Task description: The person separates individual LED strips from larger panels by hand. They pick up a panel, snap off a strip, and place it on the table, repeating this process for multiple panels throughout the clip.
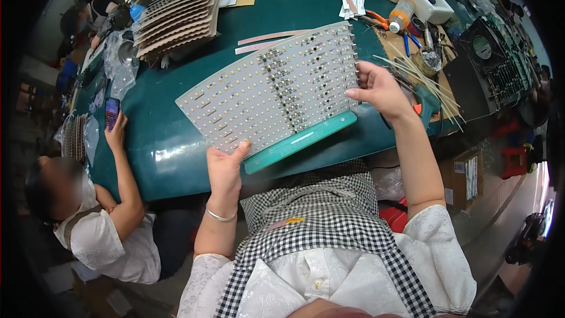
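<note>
Head view: the grey circuit panel [235,97] was above the green table [162,132]. Partly closed, the left hand [225,168] pinched its lower edge; the right hand [381,89], its right edge. It appeared light, stiff, fragile, best gripped by bare edges. No writing on it was legible.

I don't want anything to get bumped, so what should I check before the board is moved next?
1. Left hand on the board: ok, at its near edge.
2. Right hand gripping firmly: cannot tell; it's at the right edge.
3. Glue gun off the board: ok, it's to the right.
4. Pink strips clear of the board: cannot tell; the board may cover their ends.
5. Board's back undamaged: cannot tell, it's hidden.
</note>
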A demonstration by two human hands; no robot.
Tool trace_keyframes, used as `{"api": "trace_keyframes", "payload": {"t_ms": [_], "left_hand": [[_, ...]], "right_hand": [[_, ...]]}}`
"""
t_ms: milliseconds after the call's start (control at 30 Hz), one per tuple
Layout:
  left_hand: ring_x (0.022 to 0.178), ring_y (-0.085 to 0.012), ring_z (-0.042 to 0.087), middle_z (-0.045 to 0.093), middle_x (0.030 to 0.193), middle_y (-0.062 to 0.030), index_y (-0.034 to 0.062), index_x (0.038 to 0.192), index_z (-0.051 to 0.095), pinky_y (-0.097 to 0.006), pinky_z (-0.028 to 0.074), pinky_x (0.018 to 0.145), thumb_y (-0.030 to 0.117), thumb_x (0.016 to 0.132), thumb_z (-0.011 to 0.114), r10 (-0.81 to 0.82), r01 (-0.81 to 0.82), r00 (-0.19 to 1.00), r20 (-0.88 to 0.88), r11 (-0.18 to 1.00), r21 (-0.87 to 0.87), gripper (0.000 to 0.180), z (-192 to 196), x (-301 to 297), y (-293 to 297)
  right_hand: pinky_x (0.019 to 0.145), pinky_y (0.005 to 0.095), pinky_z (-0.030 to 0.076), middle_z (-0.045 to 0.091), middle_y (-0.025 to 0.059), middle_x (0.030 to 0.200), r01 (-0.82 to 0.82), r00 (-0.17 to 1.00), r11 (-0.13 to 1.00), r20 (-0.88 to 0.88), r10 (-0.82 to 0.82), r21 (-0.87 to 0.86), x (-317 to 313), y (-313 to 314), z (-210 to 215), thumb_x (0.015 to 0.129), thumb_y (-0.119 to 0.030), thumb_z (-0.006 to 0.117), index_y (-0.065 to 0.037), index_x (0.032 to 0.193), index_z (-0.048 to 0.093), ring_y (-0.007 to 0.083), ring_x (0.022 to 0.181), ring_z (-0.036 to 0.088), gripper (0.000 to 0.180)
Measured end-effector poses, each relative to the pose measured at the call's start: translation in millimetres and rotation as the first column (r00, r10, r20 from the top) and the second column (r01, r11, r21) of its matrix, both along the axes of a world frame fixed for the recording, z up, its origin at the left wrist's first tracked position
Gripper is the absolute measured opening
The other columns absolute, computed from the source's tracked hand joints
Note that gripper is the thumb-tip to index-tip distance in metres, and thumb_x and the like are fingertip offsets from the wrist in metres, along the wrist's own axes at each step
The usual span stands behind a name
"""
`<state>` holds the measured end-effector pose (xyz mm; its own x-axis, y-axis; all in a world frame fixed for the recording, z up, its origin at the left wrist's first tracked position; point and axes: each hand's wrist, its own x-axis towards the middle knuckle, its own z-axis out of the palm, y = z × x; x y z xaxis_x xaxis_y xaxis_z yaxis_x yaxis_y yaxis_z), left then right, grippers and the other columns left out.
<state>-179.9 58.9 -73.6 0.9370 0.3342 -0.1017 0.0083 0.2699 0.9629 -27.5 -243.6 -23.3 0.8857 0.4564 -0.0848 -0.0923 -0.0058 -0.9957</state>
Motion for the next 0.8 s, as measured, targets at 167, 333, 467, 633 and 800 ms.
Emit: {"api": "trace_keyframes", "payload": {"t_ms": [167,333,467,633,800], "left_hand": [[0.097,-0.0177,0.063,0.065,0.106,-0.0096,-0.0027,0.113,0.057,-0.032,0.049,0.088,0.0,0.077,0.073,-0.055,0.056,0.998,-0.033,0.998,0.023,0.039,13.2,-2.8,-0.8],[0.101,-0.0203,0.062,0.061,0.115,-0.0125,-0.0038,0.123,0.048,-0.034,0.049,0.091,0.001,0.073,0.076,-0.056,0.053,0.998,0.035,0.994,0.099,0.058,7.5,-3.9,6.7],[0.102,-0.0208,0.062,0.061,0.115,-0.0132,-0.0043,0.124,0.047,-0.034,0.05,0.091,-0.001,0.071,0.076,-0.01,-0.002,0.995,0.099,0.993,0.116,0.06,15.6,2.5,9.1],[0.098,-0.0197,0.063,0.063,0.111,-0.0126,-0.0046,0.118,0.052,-0.033,0.052,0.087,-0.002,0.073,0.075,-0.091,0.092,0.996,-0.021,0.994,0.054,0.051,14.1,9.1,9.6],[0.096,-0.0177,0.063,0.064,0.108,-0.0113,-0.0041,0.116,0.054,-0.032,0.052,0.086,-0.002,0.075,0.074,-0.056,0.057,0.998,-0.014,0.989,0.136,0.045,13.1,-3.9,6.9]], "right_hand": [[0.076,0.0267,0.051,0.066,0.0077,0.096,0.026,0.999,0.979,0.025,-0.022,-0.205,-1.2,2.1,-16.5,0.078,0.008,0.064,0.004,0.107,0.058,0.012,0.086,0.062,0.03],[0.076,0.0271,0.051,0.066,0.0072,0.094,-0.001,1.0,0.985,0.006,0.002,-0.175,-5.7,-0.4,-14.6,0.079,0.008,0.064,0.004,0.104,0.057,0.0121,0.086,0.062,0.027],[0.077,0.0276,0.051,0.066,0.0076,0.097,-0.012,1.0,0.984,0.013,0.015,-0.18,-1.6,-4.7,-24.0,0.079,0.008,0.065,0.004,0.109,0.057,0.0121,0.088,0.062,0.032],[0.077,0.0268,0.051,0.066,0.0077,0.098,-0.045,0.999,0.978,0.006,0.047,-0.204,4.3,-3.3,-22.5,0.079,0.007,0.066,0.005,0.113,0.056,0.0114,0.089,0.062,0.036],[0.075,0.0262,0.051,0.066,0.0066,0.095,-0.085,0.992,0.944,0.065,0.112,-0.32,8.1,-10.3,-13.4,0.076,0.006,0.069,0.005,0.112,0.056,0.0107,0.085,0.062,0.038]]}}
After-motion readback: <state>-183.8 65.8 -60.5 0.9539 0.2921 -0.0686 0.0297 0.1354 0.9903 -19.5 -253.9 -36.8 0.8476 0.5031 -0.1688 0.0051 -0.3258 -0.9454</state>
